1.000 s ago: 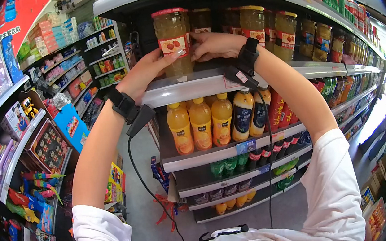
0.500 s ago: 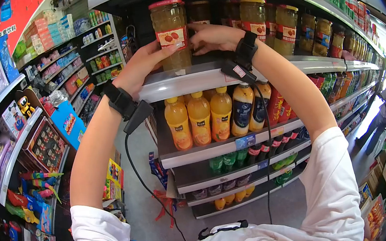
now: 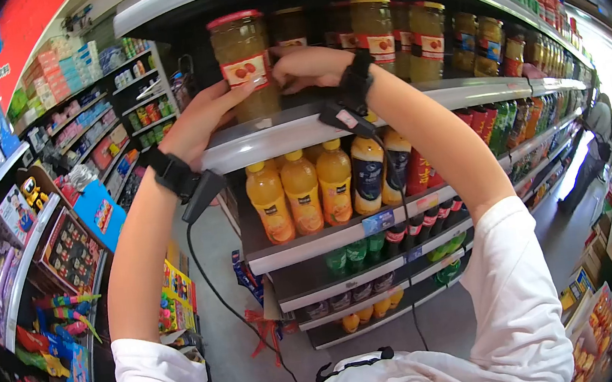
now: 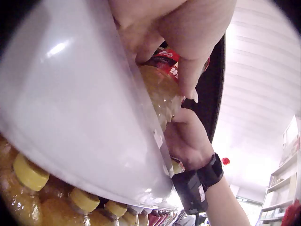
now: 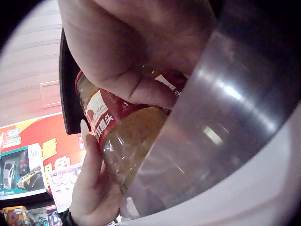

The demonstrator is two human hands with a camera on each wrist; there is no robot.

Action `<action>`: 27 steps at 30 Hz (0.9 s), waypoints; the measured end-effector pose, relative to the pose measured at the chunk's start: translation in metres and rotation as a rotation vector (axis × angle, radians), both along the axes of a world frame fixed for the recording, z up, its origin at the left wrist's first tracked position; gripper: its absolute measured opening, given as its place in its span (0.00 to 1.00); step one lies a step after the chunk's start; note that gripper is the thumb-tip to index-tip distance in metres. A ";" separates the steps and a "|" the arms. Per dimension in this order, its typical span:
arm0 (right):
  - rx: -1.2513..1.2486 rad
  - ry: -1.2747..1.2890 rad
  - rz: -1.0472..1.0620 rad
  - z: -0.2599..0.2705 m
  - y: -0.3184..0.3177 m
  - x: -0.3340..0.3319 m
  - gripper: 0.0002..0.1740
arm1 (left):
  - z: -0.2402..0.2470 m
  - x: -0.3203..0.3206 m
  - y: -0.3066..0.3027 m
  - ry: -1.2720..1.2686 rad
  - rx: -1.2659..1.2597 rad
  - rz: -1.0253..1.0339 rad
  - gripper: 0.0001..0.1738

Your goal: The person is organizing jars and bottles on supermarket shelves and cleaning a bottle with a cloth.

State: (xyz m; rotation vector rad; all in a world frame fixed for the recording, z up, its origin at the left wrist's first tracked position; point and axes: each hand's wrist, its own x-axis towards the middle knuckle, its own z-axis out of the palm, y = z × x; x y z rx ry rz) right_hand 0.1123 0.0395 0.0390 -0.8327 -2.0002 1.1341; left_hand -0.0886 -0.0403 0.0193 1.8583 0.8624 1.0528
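Head view: shelf point(image 3: 262, 138) shifted leftward; left hand point(image 3: 201, 118) grasping jar point(image 3: 242, 56); right hand point(image 3: 314, 67): grip unclear.

Okay, the colours here are kinda loud: the front jar point(image 3: 240, 49) is a murky amber-gold with a bright red lid point(image 3: 234, 17), and its label point(image 3: 238, 72) is red and white with a reddish fruit picture. The yellow-lidded jar point(image 3: 372, 25) further right has a similar red-and-white label going on. Below that, orange juice bottles point(image 3: 271, 206) rock yellow caps point(image 3: 256, 167), next to a navy-labelled bottle point(image 3: 367, 180). Shelf edge point(image 3: 259, 145) is whitish grey, wrist straps point(image 3: 172, 174) are plain black, and the shirt point(image 3: 500, 274) is white with a faint line print.
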 end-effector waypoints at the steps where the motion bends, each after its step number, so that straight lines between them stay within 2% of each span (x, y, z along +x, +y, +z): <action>1: 0.015 0.014 -0.014 -0.001 0.002 0.000 0.20 | 0.000 0.001 -0.003 -0.004 0.002 0.000 0.29; 4: 0.027 0.004 -0.015 -0.002 0.009 -0.004 0.14 | 0.000 0.000 -0.002 0.010 0.007 -0.005 0.29; 11: 0.015 0.006 -0.039 -0.002 0.009 -0.005 0.09 | 0.000 0.003 -0.006 0.002 0.010 0.030 0.31; 14: -0.056 -0.077 -0.006 0.002 0.008 -0.004 0.39 | -0.002 0.003 -0.002 -0.012 0.006 -0.012 0.31; 17: -0.008 0.039 -0.057 -0.003 0.003 -0.008 0.07 | -0.001 0.002 -0.002 0.001 0.009 0.000 0.31; 20: -0.052 -0.096 0.002 0.002 0.009 -0.004 0.36 | -0.002 0.004 -0.005 -0.010 0.032 0.023 0.31; 27: 0.032 -0.077 -0.037 0.002 -0.011 -0.001 0.30 | 0.000 0.009 -0.010 -0.006 0.048 0.099 0.31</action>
